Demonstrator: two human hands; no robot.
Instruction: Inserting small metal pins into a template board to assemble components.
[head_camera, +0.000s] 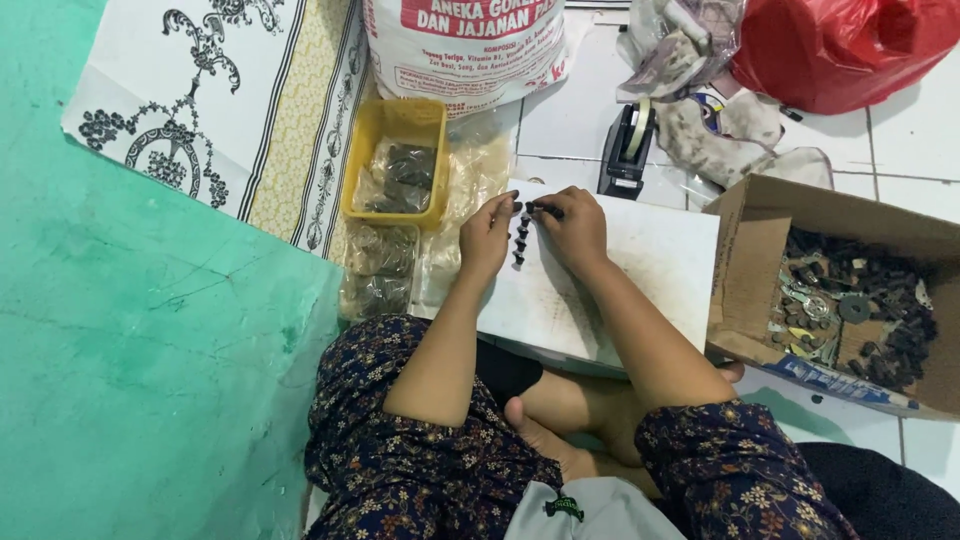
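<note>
A short row of small dark screws (520, 238) lies on a white board (640, 270) that rests in front of my crossed legs. My left hand (486, 238) sits just left of the row, fingertips touching its top end. My right hand (572, 230) is on the right side, its fingers pinching a small dark piece at the top of the row. Both hands rest on the board.
A yellow tray (396, 122) with bagged dark parts stands at the left, clear bags (380, 268) below it. A black tape dispenser (626, 150) is behind the board. An open cardboard box (850, 300) of dark metal parts is at the right. A white sack (470, 45) and red bag (840, 45) lie behind.
</note>
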